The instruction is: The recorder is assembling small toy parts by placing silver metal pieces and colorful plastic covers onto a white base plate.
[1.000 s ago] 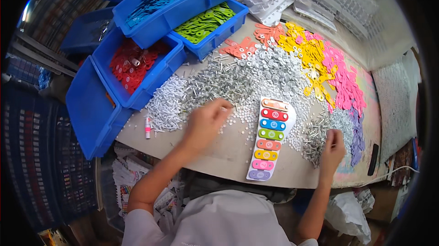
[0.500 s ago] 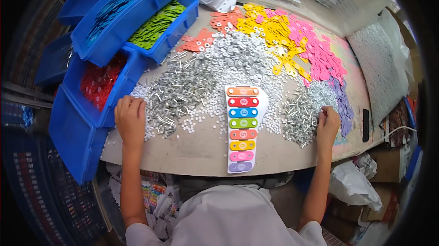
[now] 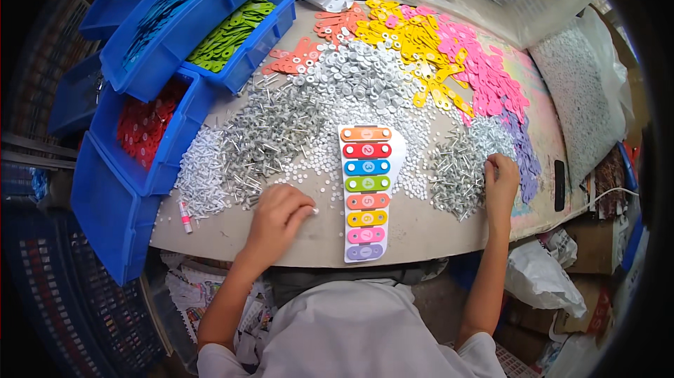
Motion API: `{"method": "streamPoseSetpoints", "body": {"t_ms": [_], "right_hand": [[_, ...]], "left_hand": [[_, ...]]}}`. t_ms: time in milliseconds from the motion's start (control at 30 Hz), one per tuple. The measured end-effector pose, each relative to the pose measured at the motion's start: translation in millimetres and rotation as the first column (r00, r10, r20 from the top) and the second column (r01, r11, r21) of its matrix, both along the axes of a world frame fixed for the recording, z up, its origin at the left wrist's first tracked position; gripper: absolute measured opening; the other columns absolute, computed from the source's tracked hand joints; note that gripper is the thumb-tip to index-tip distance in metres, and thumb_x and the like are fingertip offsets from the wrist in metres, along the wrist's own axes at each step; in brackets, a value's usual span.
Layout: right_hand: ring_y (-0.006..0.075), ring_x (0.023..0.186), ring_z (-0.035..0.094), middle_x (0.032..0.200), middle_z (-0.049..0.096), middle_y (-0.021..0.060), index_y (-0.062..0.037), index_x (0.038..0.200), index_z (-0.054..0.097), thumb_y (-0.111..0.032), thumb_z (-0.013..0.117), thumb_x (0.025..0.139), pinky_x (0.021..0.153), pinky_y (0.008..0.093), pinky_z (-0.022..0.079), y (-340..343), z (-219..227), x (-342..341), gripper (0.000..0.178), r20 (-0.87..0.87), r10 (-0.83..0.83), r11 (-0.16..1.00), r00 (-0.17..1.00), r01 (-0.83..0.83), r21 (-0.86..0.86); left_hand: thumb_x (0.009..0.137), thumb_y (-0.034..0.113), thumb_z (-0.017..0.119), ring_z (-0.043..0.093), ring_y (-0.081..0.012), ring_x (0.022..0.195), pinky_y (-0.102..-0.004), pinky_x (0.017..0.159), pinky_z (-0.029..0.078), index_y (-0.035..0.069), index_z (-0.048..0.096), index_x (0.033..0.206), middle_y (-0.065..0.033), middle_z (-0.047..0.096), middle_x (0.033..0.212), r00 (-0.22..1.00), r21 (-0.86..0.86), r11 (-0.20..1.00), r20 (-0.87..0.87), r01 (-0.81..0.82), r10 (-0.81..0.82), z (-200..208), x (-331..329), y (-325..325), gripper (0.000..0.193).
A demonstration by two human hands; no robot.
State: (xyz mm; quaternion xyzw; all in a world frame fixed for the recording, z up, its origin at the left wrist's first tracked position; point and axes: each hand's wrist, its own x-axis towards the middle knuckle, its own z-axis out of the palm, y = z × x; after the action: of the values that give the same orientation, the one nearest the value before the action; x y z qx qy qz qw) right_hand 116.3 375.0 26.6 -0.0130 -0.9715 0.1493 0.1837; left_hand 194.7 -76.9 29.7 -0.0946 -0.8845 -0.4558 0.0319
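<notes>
A toy xylophone (image 3: 399, 157) with a white base and several coloured bars lies upright in front of me. White caps cover both ends of its upper bars; the lower bars' ends show no such caps. Just left of it is my left hand (image 3: 275, 220), fingers pinched, with a small white piece (image 3: 314, 211) at the tips. My right hand (image 3: 501, 183) is curled at the right edge of a pile of metal screws (image 3: 453, 178), below small clear-white pieces (image 3: 489, 137). Whatever its fingers hold is hidden.
Blue bins (image 3: 140, 237) line the left, some holding red, green and blue bars. White pegs (image 3: 199, 174), a pink-and-white tube (image 3: 185, 217), more screws (image 3: 274, 125) and grey-white caps (image 3: 361, 72) lie on the table. Orange, yellow, pink and purple bars fan behind. A black phone-like object (image 3: 559, 185) lies right.
My left hand has moved right from the white pegs by the bins toward the xylophone, uncovering the pink-and-white tube. My right hand stays by the screws. The view has shifted slightly.
</notes>
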Motion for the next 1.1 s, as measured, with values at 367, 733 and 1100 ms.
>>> {"method": "streamPoseSetpoints", "body": {"t_ms": [367,733,1100], "right_hand": [[-0.0005,0.065,0.04,0.078,0.051,-0.0106,-0.0074,0.099,0.064,-0.011,0.065,0.103,0.055,0.0201,0.029,-77.4,25.2,43.9,0.005,0.153,0.096,0.575,0.984,0.071,-0.815],[0.0007,0.057,0.04,0.068,0.049,-0.0093,-0.0078,0.093,0.058,-0.01,0.062,0.099,0.05,0.0213,0.026,-151.8,16.7,55.8,0.008,0.391,0.619,0.156,0.681,0.381,-0.911],[0.001,0.057,0.04,0.066,0.049,-0.0089,-0.0084,0.089,0.057,-0.012,0.063,0.1,0.052,0.0216,0.025,-159.4,17.4,54.9,0.012,0.424,0.618,0.222,0.662,0.371,-0.902]], "left_hand": [[0.085,0.012,0.08,0.06,-0.0292,0.089,-0.0425,0.084,0.046,0.005,0.072,0.101,-0.0078,0.061,0.092,0.975,-0.343,0.939,-0.201,0.023,-0.097,-0.4,13.6,15.6,0.019],[0.088,0.013,0.078,0.058,-0.0246,0.068,-0.0403,0.069,0.044,0.004,0.068,0.096,-0.0068,0.062,0.076,0.995,-0.322,0.944,-0.094,-0.071,0.042,-7.9,0.7,29.8,0.016],[0.1,0.008,0.068,0.067,-0.0095,0.071,-0.0198,0.058,0.05,-0.001,0.069,0.11,-0.0096,0.074,0.086,0.746,0.762,0.581,0.558,-0.286,-0.364,4.6,-18.8,33.4,0.014]]}}
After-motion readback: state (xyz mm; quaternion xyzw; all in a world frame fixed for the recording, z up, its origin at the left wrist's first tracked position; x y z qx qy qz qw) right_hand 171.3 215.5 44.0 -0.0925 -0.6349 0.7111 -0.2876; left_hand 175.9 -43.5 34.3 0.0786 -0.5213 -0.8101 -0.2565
